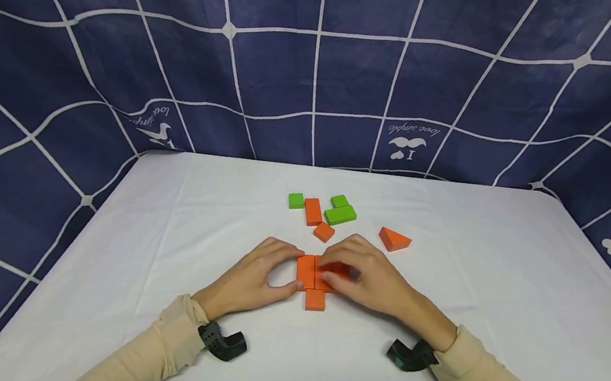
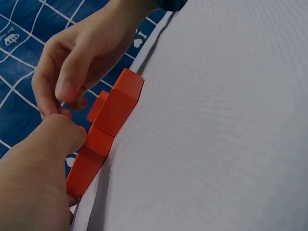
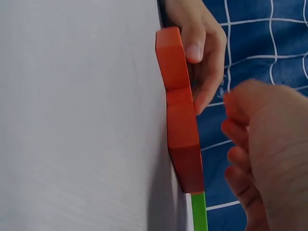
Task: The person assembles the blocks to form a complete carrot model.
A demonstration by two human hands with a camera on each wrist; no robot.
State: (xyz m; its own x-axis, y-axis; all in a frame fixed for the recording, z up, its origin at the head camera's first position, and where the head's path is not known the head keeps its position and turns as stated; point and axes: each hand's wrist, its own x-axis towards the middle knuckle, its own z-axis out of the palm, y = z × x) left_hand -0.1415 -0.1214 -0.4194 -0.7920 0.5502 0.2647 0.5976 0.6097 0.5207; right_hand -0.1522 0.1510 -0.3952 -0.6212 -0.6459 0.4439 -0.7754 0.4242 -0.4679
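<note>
Several orange wooden blocks lie joined in a row, the leftmost an oblong block (image 1: 305,271); a small square block (image 1: 315,300) touches the row's near side. My left hand (image 1: 256,276) pinches that leftmost block by its ends, fingertips at the far end and thumb at the near one. Over the right part of the row hovers my right hand (image 1: 372,276), fingers loosely bent. The right wrist view shows its fingers (image 3: 238,159) apart from the orange blocks (image 3: 183,125), with nothing visible between them. That hand partly hides the row in the head view.
Beyond the row lie an orange oblong block (image 1: 312,211), an orange cube (image 1: 324,231), a green square block (image 1: 295,201), and two touching green blocks, the longer one (image 1: 340,214) nearer. An orange triangular block (image 1: 393,239) lies farther right. White cloth (image 1: 213,205) covers the table.
</note>
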